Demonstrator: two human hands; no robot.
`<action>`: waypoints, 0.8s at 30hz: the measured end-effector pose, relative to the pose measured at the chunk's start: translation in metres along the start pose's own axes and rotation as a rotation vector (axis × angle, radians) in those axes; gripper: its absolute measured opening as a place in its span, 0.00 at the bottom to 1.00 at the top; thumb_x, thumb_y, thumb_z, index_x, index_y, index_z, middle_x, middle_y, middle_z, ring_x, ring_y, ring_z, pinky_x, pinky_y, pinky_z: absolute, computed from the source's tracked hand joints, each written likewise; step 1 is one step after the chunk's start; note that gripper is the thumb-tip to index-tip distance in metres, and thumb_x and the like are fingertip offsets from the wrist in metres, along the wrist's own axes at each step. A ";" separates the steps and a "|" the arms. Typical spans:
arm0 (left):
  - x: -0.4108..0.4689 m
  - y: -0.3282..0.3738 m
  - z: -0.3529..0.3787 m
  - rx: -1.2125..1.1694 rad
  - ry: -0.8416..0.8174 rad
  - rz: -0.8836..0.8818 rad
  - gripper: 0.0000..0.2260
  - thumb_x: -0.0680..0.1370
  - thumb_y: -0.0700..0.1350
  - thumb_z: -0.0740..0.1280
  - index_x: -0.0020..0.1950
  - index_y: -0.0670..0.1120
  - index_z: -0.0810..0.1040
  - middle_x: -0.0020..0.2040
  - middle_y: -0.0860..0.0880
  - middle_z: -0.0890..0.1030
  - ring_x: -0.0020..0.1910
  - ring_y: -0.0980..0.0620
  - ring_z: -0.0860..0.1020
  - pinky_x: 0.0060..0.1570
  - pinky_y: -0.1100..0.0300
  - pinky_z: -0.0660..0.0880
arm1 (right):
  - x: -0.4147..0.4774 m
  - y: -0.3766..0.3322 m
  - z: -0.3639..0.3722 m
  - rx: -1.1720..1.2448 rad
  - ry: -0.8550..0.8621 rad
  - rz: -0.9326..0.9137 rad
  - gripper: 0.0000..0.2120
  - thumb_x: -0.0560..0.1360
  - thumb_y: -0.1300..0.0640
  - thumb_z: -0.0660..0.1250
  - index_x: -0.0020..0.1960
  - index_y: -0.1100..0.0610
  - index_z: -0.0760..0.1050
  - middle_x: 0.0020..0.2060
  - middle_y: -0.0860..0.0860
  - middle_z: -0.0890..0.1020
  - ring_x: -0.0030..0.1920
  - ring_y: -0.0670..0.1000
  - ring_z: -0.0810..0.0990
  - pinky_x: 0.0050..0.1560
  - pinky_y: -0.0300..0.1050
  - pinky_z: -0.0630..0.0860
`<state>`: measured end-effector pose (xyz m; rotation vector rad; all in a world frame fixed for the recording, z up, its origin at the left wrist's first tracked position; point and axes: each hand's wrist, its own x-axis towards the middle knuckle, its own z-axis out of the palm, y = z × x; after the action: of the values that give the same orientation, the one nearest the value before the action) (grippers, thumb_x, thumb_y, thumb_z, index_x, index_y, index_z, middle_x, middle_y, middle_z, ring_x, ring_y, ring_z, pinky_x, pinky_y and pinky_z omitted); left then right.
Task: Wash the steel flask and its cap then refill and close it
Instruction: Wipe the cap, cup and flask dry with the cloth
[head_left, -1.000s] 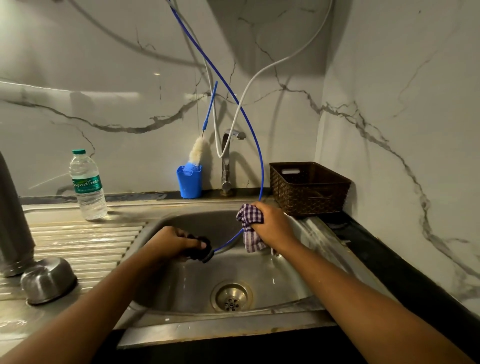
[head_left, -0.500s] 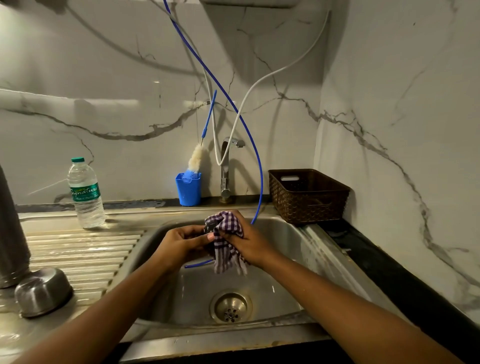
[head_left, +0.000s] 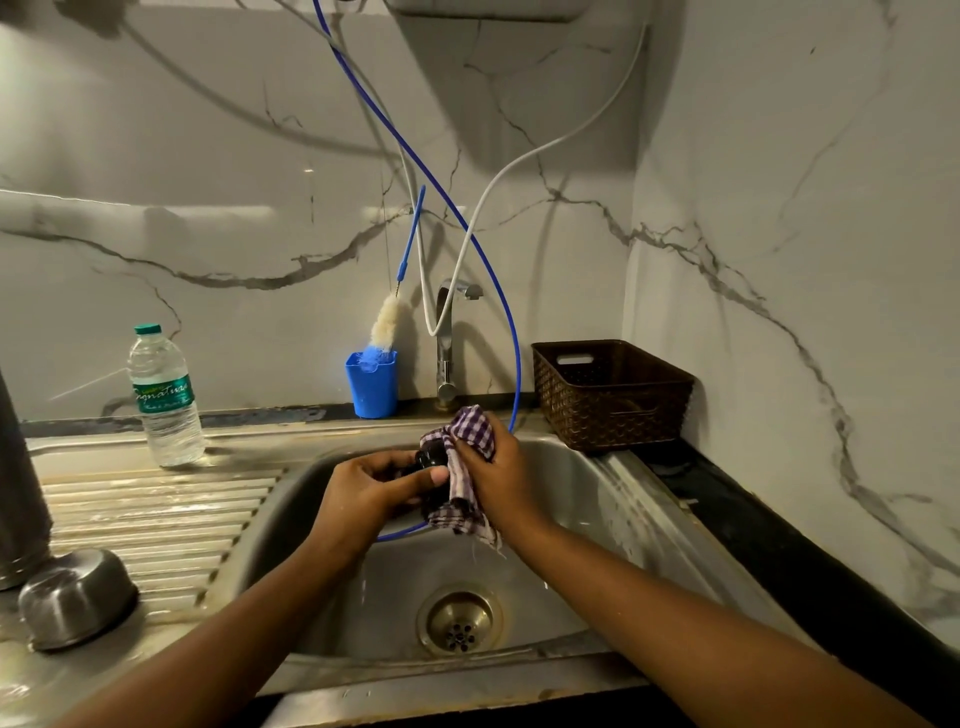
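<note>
Cap (head_left: 430, 459) under checked cloth (head_left: 475, 431) — blue tube (head_left: 515, 364) beside

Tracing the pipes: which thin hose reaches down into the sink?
The blue hose, which drops into the sink basin; the white hose turns back up beside the tap.

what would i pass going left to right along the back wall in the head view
water bottle → blue cup → tap → brown basket
</note>
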<state>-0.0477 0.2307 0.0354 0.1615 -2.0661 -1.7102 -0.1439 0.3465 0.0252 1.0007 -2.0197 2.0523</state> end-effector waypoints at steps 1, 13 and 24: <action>0.002 -0.001 0.000 -0.041 0.007 -0.039 0.18 0.66 0.49 0.73 0.52 0.42 0.82 0.45 0.46 0.85 0.46 0.48 0.84 0.51 0.53 0.79 | -0.001 -0.001 0.000 -0.034 -0.006 -0.037 0.14 0.76 0.56 0.65 0.62 0.52 0.71 0.54 0.50 0.79 0.57 0.49 0.77 0.58 0.45 0.74; 0.003 -0.002 -0.007 0.418 0.092 0.224 0.22 0.67 0.50 0.74 0.60 0.50 0.77 0.51 0.54 0.82 0.50 0.58 0.81 0.52 0.62 0.78 | 0.003 -0.006 -0.003 0.148 -0.053 0.105 0.14 0.77 0.61 0.63 0.59 0.49 0.69 0.49 0.44 0.78 0.51 0.43 0.77 0.53 0.37 0.75; 0.001 -0.006 -0.014 0.251 0.070 0.230 0.22 0.64 0.49 0.77 0.57 0.48 0.81 0.49 0.52 0.84 0.50 0.57 0.82 0.50 0.62 0.79 | 0.000 -0.016 -0.010 0.032 -0.216 0.130 0.18 0.79 0.58 0.61 0.68 0.50 0.65 0.53 0.47 0.75 0.56 0.48 0.76 0.58 0.46 0.74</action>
<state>-0.0440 0.2168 0.0314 0.0575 -2.1491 -1.2916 -0.1395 0.3577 0.0396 1.1731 -2.2168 2.1289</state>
